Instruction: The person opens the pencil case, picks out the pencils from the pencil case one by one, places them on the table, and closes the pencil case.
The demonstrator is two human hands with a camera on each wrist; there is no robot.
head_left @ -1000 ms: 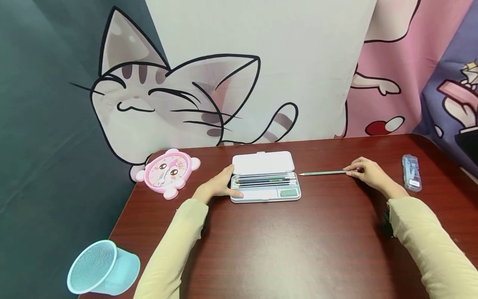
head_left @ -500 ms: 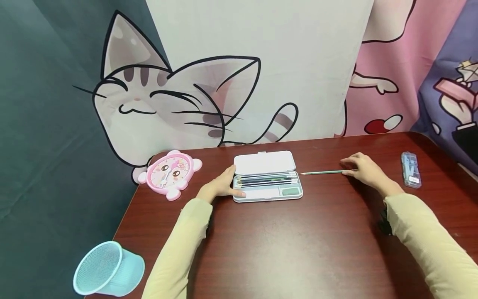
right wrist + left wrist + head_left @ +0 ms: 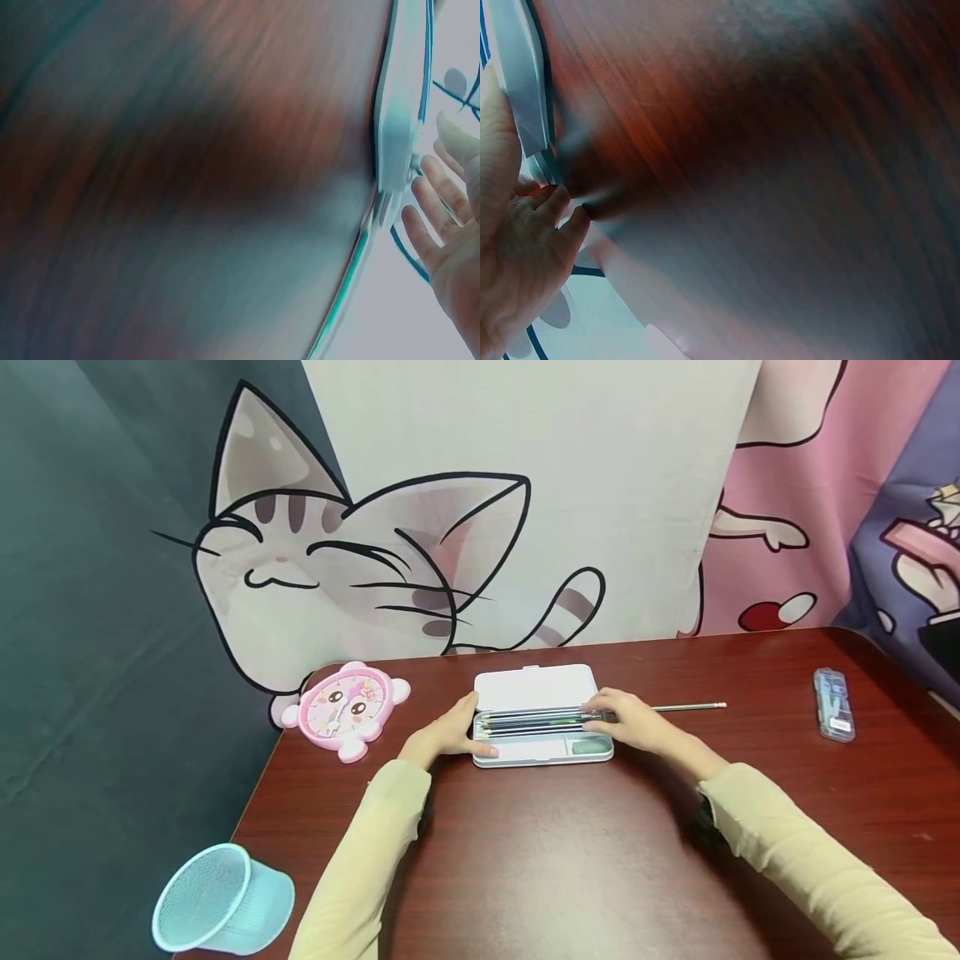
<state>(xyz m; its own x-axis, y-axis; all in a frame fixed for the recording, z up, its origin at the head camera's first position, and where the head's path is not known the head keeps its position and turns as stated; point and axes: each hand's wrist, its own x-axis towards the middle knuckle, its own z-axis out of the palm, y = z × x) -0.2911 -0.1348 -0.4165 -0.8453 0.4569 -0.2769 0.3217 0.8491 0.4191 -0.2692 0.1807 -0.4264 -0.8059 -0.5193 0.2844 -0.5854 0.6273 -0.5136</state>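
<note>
A white pencil case (image 3: 528, 751) lies with its lid laid back on the table, holding several dark pencils (image 3: 528, 723) and a green eraser (image 3: 590, 747). My left hand (image 3: 447, 732) grips the case's left end, thumb over the front corner and fingers at the far side; the left wrist view shows the case (image 3: 523, 90) beside that thumb. Over the case's right end is my right hand (image 3: 633, 722), its fingertips at the pencils' ends. In the right wrist view its fingers (image 3: 431, 201) are spread. A green pencil (image 3: 692, 707) lies on the table behind that hand.
A pink clock (image 3: 345, 707) lies to the left of the case. A light blue mesh pen holder (image 3: 258, 906) lies on its side at the table's front left. A clear blue plastic box (image 3: 834, 705) sits at the far right. A cat-print curtain hangs behind the table.
My right hand has let go of the green pencil and moved left to the case's right end. The pencil stays on the table. My left hand keeps its place on the case.
</note>
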